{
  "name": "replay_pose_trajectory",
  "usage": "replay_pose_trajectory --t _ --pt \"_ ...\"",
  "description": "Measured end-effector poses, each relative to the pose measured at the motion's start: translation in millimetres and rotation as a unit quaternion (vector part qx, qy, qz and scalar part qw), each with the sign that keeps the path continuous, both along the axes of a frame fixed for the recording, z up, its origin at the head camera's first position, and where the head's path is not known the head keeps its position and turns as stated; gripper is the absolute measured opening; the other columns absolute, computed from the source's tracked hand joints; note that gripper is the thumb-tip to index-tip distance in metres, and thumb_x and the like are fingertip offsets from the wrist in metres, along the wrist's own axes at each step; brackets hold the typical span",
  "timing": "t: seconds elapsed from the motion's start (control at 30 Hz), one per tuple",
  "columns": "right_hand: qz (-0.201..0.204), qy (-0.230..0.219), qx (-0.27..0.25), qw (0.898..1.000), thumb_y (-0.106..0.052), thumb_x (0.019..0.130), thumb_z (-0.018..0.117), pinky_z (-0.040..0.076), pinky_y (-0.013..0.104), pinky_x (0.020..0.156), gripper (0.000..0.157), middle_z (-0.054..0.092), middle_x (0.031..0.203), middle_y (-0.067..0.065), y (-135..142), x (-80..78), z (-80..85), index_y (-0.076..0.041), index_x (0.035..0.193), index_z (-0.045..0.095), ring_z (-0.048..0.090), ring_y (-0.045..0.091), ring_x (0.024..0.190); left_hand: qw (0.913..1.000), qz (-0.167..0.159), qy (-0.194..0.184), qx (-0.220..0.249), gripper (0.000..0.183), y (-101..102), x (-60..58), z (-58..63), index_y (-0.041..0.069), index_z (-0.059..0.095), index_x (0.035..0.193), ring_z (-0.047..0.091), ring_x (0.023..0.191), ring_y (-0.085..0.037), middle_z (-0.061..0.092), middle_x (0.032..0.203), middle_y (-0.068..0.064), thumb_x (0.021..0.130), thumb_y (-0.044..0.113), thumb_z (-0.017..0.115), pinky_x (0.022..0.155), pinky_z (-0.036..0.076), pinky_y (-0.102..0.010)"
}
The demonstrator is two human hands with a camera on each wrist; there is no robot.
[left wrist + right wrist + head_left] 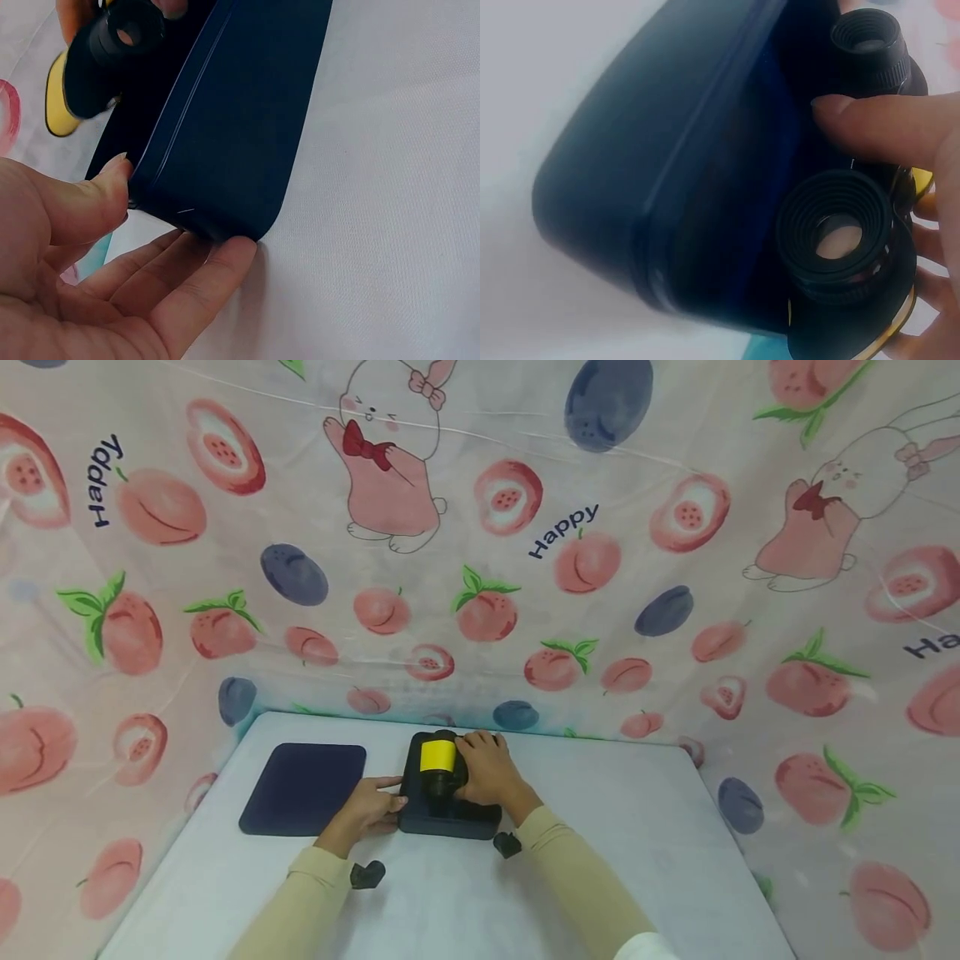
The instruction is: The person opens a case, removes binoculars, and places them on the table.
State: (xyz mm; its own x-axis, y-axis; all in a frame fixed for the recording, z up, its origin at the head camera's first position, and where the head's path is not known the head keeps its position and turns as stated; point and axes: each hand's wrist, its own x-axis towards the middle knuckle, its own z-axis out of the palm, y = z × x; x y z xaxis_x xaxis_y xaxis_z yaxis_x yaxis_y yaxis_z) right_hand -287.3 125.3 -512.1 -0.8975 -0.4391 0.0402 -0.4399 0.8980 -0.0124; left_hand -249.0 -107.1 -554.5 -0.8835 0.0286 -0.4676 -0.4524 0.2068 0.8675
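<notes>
A pair of black and yellow binoculars (438, 757) is over the dark open-topped box (450, 827). My right hand (491, 768) grips the binoculars, thumb between the two eyepieces and fingers round the far side, as the right wrist view shows. One eyepiece (836, 232) faces that camera; the lower part of the binoculars is partly hidden. My left hand (367, 807) holds the left end of the box. In the left wrist view, the thumb lies at the box's rim (146, 169) and the fingertips touch its lower corner.
A dark flat panel with rounded corners (303, 789) lies left of the box on the white table (615, 852). Behind the table hangs a curtain (525, 618) printed with fruit and rabbits. Black camera mounts (367, 875) stick out near both wrists.
</notes>
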Motion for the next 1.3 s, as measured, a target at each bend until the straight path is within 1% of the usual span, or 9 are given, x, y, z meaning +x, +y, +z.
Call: replay_pose_trajectory --t 0.17,0.3,0.47,0.7,0.97,1.17,1.3 --pt "0.006 0.009 0.000 1.000 -0.057 0.077 0.088 0.032 0.063 0.124 0.100 0.054 0.153 0.006 9 2.2 10.4 -0.013 0.156 0.046 0.044 0.031 0.145 1.0000 -0.003 -0.004 -0.006 0.064 1 1.0 2.4 0.005 0.045 0.157 0.074 0.108 -0.037 0.059 0.145 -0.031 0.097 0.001 0.069 0.096 0.060 -0.057" --pt "0.008 0.010 -0.009 1.000 -0.055 0.076 0.090 0.031 0.065 0.124 0.101 0.054 0.152 0.008 18 4.2 17.4 -0.012 0.157 0.046 0.045 0.033 0.145 0.9999 -0.006 -0.005 -0.007 0.065 0 1.0 2.7 0.006 0.043 0.158 0.072 0.112 -0.039 0.056 0.147 -0.032 0.098 0.001 0.067 0.097 0.059 -0.057" --pt "0.000 0.008 -0.010 1.000 -0.054 0.076 0.090 0.030 0.066 0.124 0.101 0.054 0.152 0.008 30 5.6 22.5 -0.011 0.156 0.046 0.044 0.034 0.146 0.9999 -0.010 -0.003 -0.002 0.064 1 0.7 1.5 0.006 0.043 0.158 0.071 0.117 -0.041 0.055 0.149 -0.032 0.099 0.002 0.067 0.096 0.060 -0.055" --pt "-0.012 0.011 -0.015 1.000 -0.051 0.075 0.091 0.030 0.067 0.123 0.099 0.054 0.153 0.009 46 7.2 30.4 -0.010 0.155 0.048 0.044 0.035 0.146 0.9997 -0.020 0.010 0.011 0.062 0 1.0 0.4 0.003 0.041 0.158 0.071 0.118 -0.042 0.053 0.149 -0.034 0.100 0.001 0.064 0.096 0.060 -0.056" --pt "-0.024 0.004 -0.015 1.000 -0.049 0.077 0.091 0.030 0.064 0.124 0.099 0.053 0.155 0.010 59 9.3 31.3 -0.010 0.156 0.046 0.042 0.035 0.147 0.9995 -0.026 0.008 0.013 0.063 -1 1.1 -1.9 0.004 0.040 0.159 0.065 0.128 -0.046 0.050 0.152 -0.034 0.101 0.003 0.064 0.097 0.059 -0.056" --pt "-0.034 0.000 -0.018 0.999 -0.047 0.077 0.091 0.029 0.064 0.124 0.098 0.053 0.155 0.010 67 11.8 31.6 -0.010 0.156 0.046 0.041 0.035 0.148 0.9996 -0.023 0.006 0.014 0.063 -1 1.0 -0.1 0.004 0.040 0.159 0.067 0.125 -0.045 0.051 0.151 -0.034 0.101 0.003 0.064 0.095 0.061 -0.055" --pt "-0.040 0.000 -0.021 0.999 -0.046 0.078 0.090 0.029 0.064 0.124 0.096 0.054 0.154 0.010 73 11.9 30.5 -0.010 0.155 0.047 0.042 0.035 0.147 0.9996 -0.024 0.005 0.010 0.063 -2 0.6 0.4 0.003 0.040 0.159 0.066 0.126 -0.045 0.050 0.152 -0.034 0.100 0.003 0.065 0.094 0.061 -0.054"
